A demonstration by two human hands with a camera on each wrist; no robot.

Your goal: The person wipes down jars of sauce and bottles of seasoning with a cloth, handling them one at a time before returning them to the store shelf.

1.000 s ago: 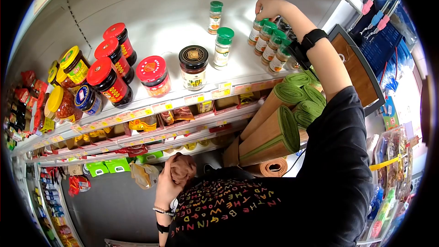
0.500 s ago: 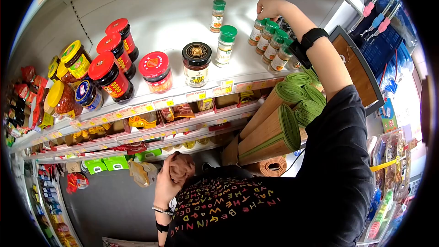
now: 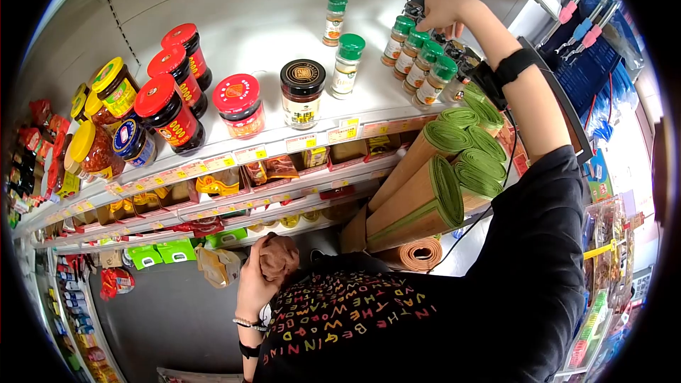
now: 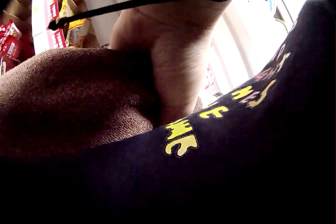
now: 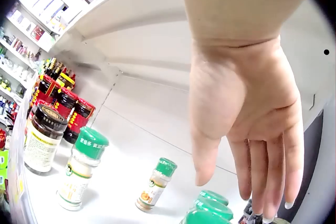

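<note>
My right hand [image 3: 445, 13] reaches over the back of a row of green-capped spice jars [image 3: 431, 84] at the shelf's right end. In the right wrist view its fingers point straight down with nothing between thumb and fingers. The fingertips are close to small dark-capped jars [image 5: 248, 214] beside the green caps. Two more green-capped jars, one at the front [image 3: 345, 71] and one farther back [image 3: 334, 23], stand apart to the left. Low by the black shirt, my left hand [image 3: 251, 285] grips a bunched brown cloth [image 3: 279, 259]; the cloth hides most of its fingers.
Left along the white shelf [image 3: 269, 138] stand a black-lidded sauce jar [image 3: 303, 96], red-lidded jars [image 3: 238, 106] and yellow-lidded jars [image 3: 96, 150]. Rolled green-edged mats [image 3: 418, 202] stand upright below the right end. Lower shelves hold packets [image 3: 273, 168].
My right hand has shifted right, from the rearmost green cap toward the dark-capped jars, and its fingers have loosened. The left hand keeps its hold on the cloth.
</note>
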